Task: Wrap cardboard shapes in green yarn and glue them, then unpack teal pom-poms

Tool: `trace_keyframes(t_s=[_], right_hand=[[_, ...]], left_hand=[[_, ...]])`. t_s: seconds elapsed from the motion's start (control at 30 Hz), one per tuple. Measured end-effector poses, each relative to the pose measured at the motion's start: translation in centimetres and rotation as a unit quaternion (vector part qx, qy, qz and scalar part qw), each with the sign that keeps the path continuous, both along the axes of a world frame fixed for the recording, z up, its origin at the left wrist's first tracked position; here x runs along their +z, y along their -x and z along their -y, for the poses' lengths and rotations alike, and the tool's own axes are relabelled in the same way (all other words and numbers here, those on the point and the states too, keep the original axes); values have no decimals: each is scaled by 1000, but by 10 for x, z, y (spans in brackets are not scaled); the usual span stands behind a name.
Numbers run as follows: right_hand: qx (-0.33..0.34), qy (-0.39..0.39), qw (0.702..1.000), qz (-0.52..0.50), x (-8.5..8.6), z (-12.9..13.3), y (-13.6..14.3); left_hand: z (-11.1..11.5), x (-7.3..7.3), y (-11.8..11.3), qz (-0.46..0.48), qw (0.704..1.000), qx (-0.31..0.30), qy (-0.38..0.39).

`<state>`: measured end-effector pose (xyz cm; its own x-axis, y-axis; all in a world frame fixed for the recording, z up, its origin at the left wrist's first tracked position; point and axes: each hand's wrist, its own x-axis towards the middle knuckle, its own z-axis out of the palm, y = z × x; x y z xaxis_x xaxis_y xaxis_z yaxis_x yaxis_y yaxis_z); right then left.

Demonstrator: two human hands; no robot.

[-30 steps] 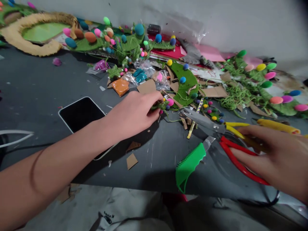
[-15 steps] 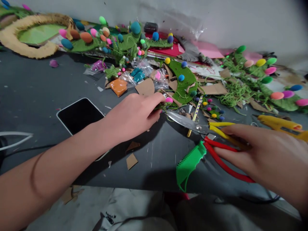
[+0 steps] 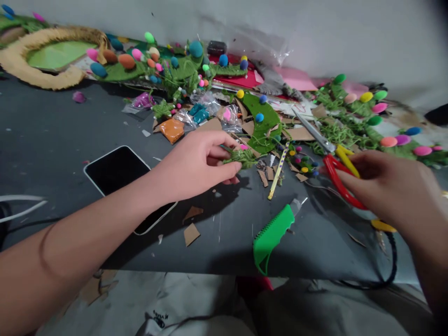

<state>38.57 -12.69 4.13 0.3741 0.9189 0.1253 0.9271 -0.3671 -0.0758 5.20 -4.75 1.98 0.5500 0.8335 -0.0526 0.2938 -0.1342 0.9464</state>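
Between the thumb and fingers of my left hand is a green yarn sprig; a small pink ball shows at its upper edge. My right hand has hold of scissors with one red and one yellow handle. Their blades look closed and point up and left, apart from the sprig. A dotted pencil and cardboard scraps lie between my hands. Closer to me is a green utility knife with its blade tip showing. Behind the sprig rests a curved green piece dotted with coloured balls.
A phone lies partly under my left forearm. Along the wall stretch leafy decorations with bright balls, a tan ring and packets, including an orange one. A black cable loops near the front right edge.
The scissors have moved from beside the left hand's fingertips up and right, and their blades now point away. My left hand has turned, showing more of the green sprig.
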Motion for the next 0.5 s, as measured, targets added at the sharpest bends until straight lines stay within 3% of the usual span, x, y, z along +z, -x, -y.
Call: trace_keyframes(t_s=[0.1,0.27,0.5], right_hand=[[11,-12,999,-45,-7,-37,-17],[49,4,995,-82,-19,-84,-29],[69,-8,993,-94,-23,-95,-22]], left_hand=[[-1,3,-2,44,991,-27,122],[-2,4,-4,70,979,-40,189],[-1,3,-5,73,973,-41,215]])
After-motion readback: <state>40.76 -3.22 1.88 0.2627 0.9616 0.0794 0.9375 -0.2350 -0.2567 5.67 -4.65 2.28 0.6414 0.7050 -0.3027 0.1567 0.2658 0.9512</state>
